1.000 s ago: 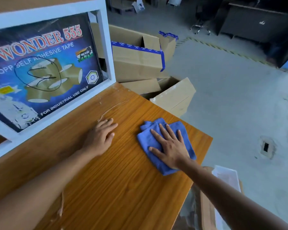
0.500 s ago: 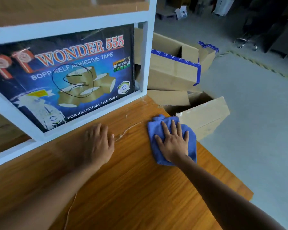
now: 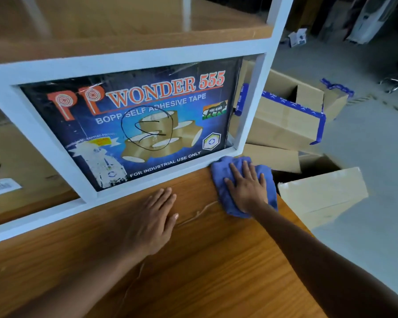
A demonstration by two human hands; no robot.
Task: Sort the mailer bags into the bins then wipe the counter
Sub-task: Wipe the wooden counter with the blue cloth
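R hand (image 3: pixel 246 191) flat, fingers straight, presses crumpled blue microfibre cloth (image 3: pixel 226 162). Cloth has moved since 0.5 s ago to far corner of orange-brown wood surface (image 3: pixel 205 271), now touching white shelf frame (image 3: pixel 189 166). L hand (image 3: pixel 154 223) stays flat on surface, holding nothing.

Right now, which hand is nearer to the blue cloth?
Right. The right hand lies flat on the blue cloth, fingers spread over it. The left hand rests flat on the counter to the cloth's left, not touching it.
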